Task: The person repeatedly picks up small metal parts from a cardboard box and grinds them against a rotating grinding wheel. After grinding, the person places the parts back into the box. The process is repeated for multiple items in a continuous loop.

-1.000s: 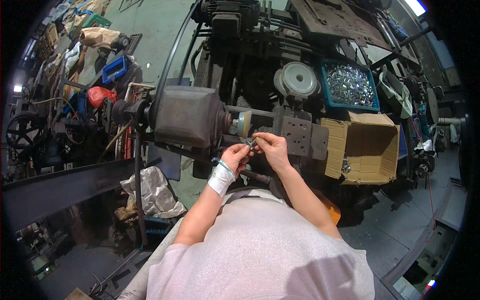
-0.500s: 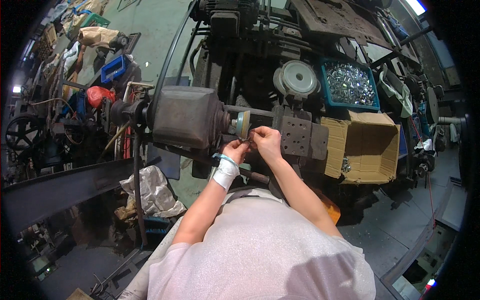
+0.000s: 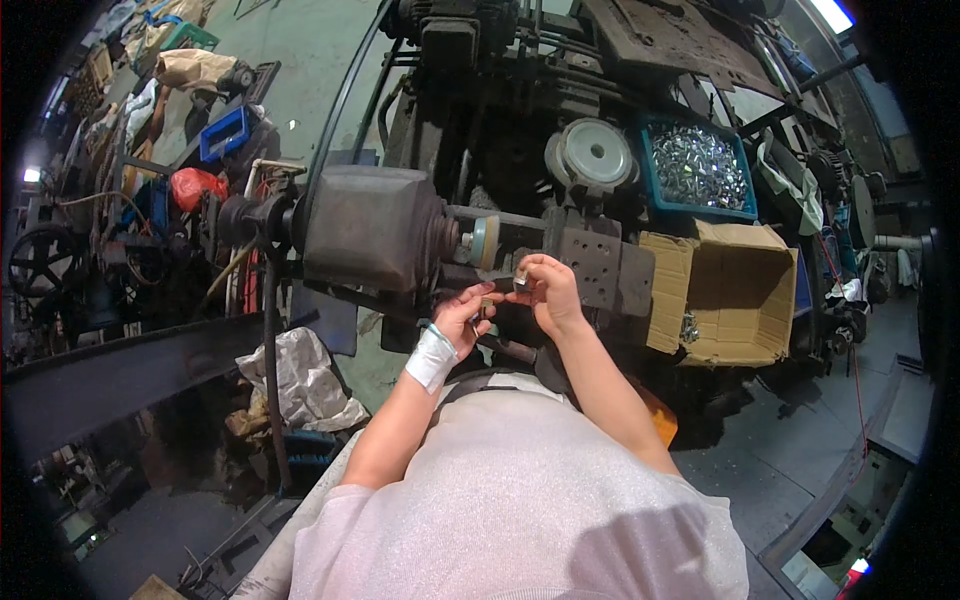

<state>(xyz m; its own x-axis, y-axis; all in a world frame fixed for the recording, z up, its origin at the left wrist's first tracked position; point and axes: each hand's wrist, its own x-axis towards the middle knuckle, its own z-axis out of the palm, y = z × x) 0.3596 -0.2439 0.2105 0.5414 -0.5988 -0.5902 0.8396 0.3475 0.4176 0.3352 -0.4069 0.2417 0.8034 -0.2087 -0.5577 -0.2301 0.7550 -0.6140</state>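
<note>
In front of the motor housing, my right hand [image 3: 552, 297] pinches a small shiny metal piece [image 3: 522, 279] between thumb and fingers. Beside it, a little lower and to the left, my left hand [image 3: 462, 318] has its fingers curled round another small metal piece [image 3: 487, 307], mostly covered by them. A white wrap and a light blue band circle the left wrist. Just beyond both hands stands a pale blue and tan wheel [image 3: 487, 243] on the machine's spindle, touching neither hand. The exact shape of the two pieces is too small to tell.
The dark motor housing [image 3: 368, 232] lies to the left of the wheel. Right of my hands is a steel plate with holes [image 3: 590, 268]. Farther right stand an open cardboard box [image 3: 665, 292] with a few metal pieces and a teal crate [image 3: 700, 212] full of shiny ones.
Both hands have drawn back from the wheel toward my body and moved slightly apart. The small metal piece in my right hand now shows.
</note>
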